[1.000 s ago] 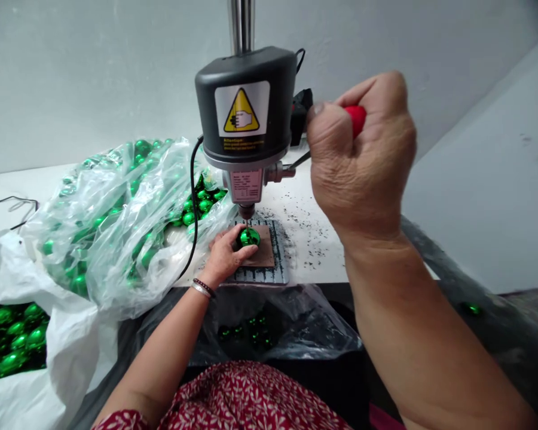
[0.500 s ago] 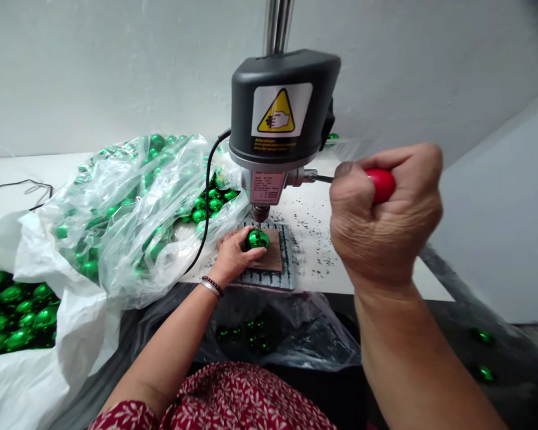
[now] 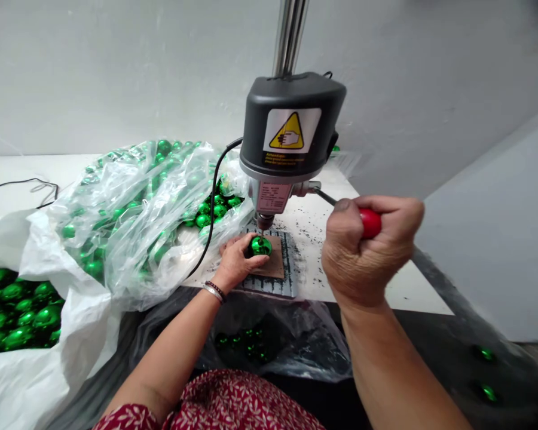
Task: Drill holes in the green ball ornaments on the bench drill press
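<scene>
A shiny green bauble (image 3: 262, 246) rests on a brown board (image 3: 275, 263) over the slotted metal base (image 3: 288, 286) of a small drill press (image 3: 291, 128). My left hand (image 3: 238, 260) pinches the bauble between thumb and fingers. Right above it is the drill chuck (image 3: 265, 221), its bit at the bauble's top; whether the bit has gone in cannot be made out. To the right, my right hand (image 3: 370, 248) is wrapped round the red knob (image 3: 370, 223) at the end of the press's feed lever (image 3: 327, 197).
Clear plastic bags of green baubles (image 3: 138, 209) lie left of the press, behind its black cable (image 3: 213, 209). A white sack (image 3: 80, 322) holds more baubles. An open plastic bag (image 3: 305, 334) hangs below the table edge. Dark shavings litter the white tabletop (image 3: 316, 233).
My right hand has pulled the red knob down, tilting the lever lower. My left hand keeps hold of the bauble under the bit. The whole view has shifted slightly.
</scene>
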A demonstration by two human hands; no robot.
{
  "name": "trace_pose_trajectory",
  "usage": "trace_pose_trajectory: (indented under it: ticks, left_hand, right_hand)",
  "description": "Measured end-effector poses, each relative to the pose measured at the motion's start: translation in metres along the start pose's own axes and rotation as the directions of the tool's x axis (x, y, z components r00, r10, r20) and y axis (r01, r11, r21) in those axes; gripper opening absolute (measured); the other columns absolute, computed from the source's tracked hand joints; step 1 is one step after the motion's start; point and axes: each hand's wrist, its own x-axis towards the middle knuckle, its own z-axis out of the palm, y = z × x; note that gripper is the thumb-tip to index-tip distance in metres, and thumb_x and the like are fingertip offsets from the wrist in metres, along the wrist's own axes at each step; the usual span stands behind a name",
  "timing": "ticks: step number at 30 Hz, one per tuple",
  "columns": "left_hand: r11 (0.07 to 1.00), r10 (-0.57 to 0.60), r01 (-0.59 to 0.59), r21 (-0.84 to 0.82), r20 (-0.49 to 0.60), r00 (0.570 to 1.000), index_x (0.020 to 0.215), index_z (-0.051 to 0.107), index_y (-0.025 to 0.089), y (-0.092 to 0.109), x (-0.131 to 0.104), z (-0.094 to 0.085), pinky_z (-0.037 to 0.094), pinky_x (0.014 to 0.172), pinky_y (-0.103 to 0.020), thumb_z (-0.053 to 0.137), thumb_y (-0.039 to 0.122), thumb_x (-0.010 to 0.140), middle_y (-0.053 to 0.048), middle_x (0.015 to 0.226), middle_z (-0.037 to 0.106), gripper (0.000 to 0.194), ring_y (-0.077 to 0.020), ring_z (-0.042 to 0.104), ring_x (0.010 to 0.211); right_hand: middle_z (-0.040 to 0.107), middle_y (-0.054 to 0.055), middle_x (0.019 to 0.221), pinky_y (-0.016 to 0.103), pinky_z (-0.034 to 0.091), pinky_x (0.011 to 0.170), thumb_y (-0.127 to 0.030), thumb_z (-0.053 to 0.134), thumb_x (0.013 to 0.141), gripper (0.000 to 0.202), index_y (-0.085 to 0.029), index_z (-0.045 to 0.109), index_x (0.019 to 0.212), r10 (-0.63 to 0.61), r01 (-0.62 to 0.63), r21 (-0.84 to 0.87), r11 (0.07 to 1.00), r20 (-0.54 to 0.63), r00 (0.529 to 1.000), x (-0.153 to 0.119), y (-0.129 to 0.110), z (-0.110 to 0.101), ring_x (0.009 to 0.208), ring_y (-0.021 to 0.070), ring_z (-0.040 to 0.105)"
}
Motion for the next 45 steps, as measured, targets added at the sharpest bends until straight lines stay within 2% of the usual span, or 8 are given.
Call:
trace_pose_trajectory:
  ticks: [12, 17, 20, 29, 32, 36, 40, 45]
  left_hand:
    - [0.989, 0.058, -0.061, 0.131, 0.032, 0.998, 0.119, 0.065, 0.024, -0.004, -0.001, 0.001, 0.039, 0.100, -0.044, 0.075, 0.040, 0.071, -0.006, 0.106, 0.069, 0.052, -0.0276, 0.056, 0.106]
    - [0.988, 0.066, -0.066, 0.142, 0.005, 0.998, 0.112, 0.065, 0.022, -0.001, 0.000, 0.004, 0.040, 0.096, -0.043, 0.074, 0.039, 0.071, -0.006, 0.101, 0.068, 0.045, -0.0271, 0.057, 0.102]
    - [0.994, 0.041, -0.038, 0.107, -0.020, 0.999, 0.107, 0.065, 0.020, 0.002, -0.006, -0.001, 0.042, 0.095, -0.042, 0.071, 0.036, 0.073, -0.005, 0.098, 0.068, 0.038, -0.0256, 0.058, 0.098]
    - [0.963, 0.222, -0.255, 0.089, 0.278, 0.935, 0.119, 0.063, 0.019, -0.002, -0.066, -0.068, 0.045, 0.101, -0.042, 0.072, 0.034, 0.072, -0.011, 0.123, 0.065, 0.050, -0.0265, 0.059, 0.112]
    - [0.975, 0.197, -0.208, 0.081, 0.126, 0.972, 0.123, 0.060, 0.018, -0.009, -0.066, -0.093, 0.052, 0.091, -0.035, 0.062, 0.038, 0.082, -0.011, 0.121, 0.067, 0.046, -0.0206, 0.064, 0.100]
    - [0.976, 0.006, 0.039, 0.216, -0.205, 0.979, 0.115, 0.066, 0.016, -0.030, -0.035, -0.127, 0.053, 0.088, -0.033, 0.045, 0.027, 0.090, -0.009, 0.109, 0.071, 0.034, -0.0177, 0.068, 0.087]
    - [0.833, -0.151, 0.193, 0.518, -0.123, 0.981, 0.116, 0.067, 0.016, -0.050, -0.007, -0.151, 0.049, 0.097, -0.036, 0.044, 0.014, 0.085, -0.012, 0.119, 0.068, 0.039, -0.0239, 0.066, 0.103]
    - [0.504, -0.208, 0.273, 0.819, -0.191, 0.959, 0.144, 0.043, 0.022, -0.042, -0.009, -0.166, 0.047, 0.096, -0.046, 0.067, 0.032, 0.075, -0.018, 0.129, 0.058, 0.074, -0.0364, 0.057, 0.117]
  right_hand:
    - [0.052, -0.004, 0.067, 0.018, 0.039, 0.054, -0.020, 0.053, 0.084, 0.007, -0.019, 0.046, 0.082, -0.109, 0.109, 0.050, 0.993, -0.013, 0.994, -0.028, 0.010, 0.000, 0.058, 0.0047, 0.050]
    - [0.049, -0.003, 0.065, 0.017, 0.032, 0.051, -0.030, 0.053, 0.084, 0.018, -0.014, 0.051, 0.076, -0.059, 0.060, 0.015, 0.998, -0.014, 0.998, 0.021, 0.000, 0.006, 0.054, 0.0022, 0.042]
    - [0.045, -0.004, 0.062, 0.019, 0.032, 0.056, -0.030, 0.052, 0.084, 0.020, -0.012, 0.052, 0.075, 0.129, -0.126, -0.035, 0.991, 0.108, 0.986, 0.057, -0.010, 0.012, 0.055, 0.0020, 0.038]
    - [0.051, -0.002, 0.072, 0.026, 0.035, 0.068, -0.027, 0.047, 0.087, 0.021, -0.011, 0.060, 0.090, 0.305, -0.266, -0.206, 0.942, 0.192, 0.933, 0.068, -0.022, 0.012, 0.066, 0.0038, 0.042]
    - [0.055, 0.000, 0.078, 0.029, 0.033, 0.069, -0.030, 0.046, 0.087, 0.025, -0.012, 0.062, 0.095, 0.311, -0.261, -0.241, 0.935, 0.200, 0.929, 0.069, -0.020, 0.011, 0.070, 0.0048, 0.045]
    - [0.057, 0.000, 0.080, 0.032, 0.031, 0.068, -0.032, 0.046, 0.087, 0.029, -0.011, 0.062, 0.098, 0.317, -0.263, -0.261, 0.929, 0.193, 0.929, 0.069, -0.021, 0.011, 0.072, 0.0049, 0.047]
    - [0.059, 0.000, 0.082, 0.033, 0.030, 0.067, -0.033, 0.045, 0.086, 0.027, -0.012, 0.061, 0.095, 0.315, -0.263, -0.258, 0.930, 0.187, 0.930, 0.068, -0.021, 0.012, 0.072, 0.0048, 0.047]
    - [0.055, 0.002, 0.080, 0.037, 0.030, 0.067, -0.042, 0.038, 0.088, 0.038, -0.011, 0.060, 0.093, 0.291, -0.240, -0.240, 0.941, 0.210, 0.933, 0.068, -0.020, 0.010, 0.077, 0.0087, 0.051]
